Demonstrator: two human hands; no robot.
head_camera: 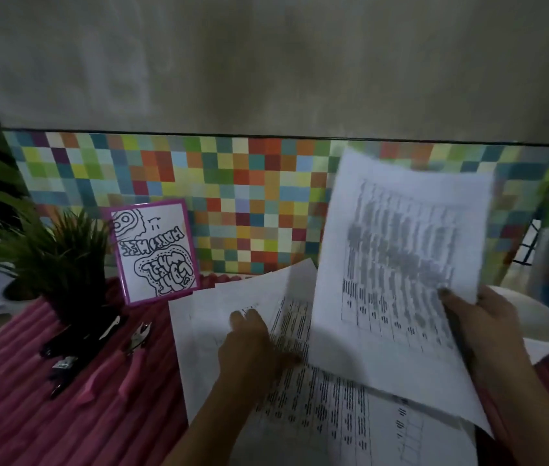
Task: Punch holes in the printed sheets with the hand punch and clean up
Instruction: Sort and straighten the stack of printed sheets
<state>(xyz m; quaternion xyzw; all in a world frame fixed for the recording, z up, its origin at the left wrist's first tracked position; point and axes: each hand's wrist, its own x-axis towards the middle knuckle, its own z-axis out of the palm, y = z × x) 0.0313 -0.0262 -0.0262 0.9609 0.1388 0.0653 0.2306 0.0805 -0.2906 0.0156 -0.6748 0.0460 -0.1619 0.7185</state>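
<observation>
My right hand (478,326) pinches the right edge of a printed sheet (397,264) and holds it lifted and tilted above the table; the sheet is blurred. My left hand (253,344) rests with its fingers on the stack of printed sheets (333,415) lying on the pink ribbed table cover. The hand punch (121,364), with metal jaws and pink handles, lies on the cover to the left of the stack, apart from both hands.
A black stapler (78,344) lies beside the punch. A potted plant (64,264) and a purple-framed drawing (155,250) stand behind them. A white bowl (542,327) sits at the right, behind my right hand. A multicoloured tiled wall (249,196) closes the back.
</observation>
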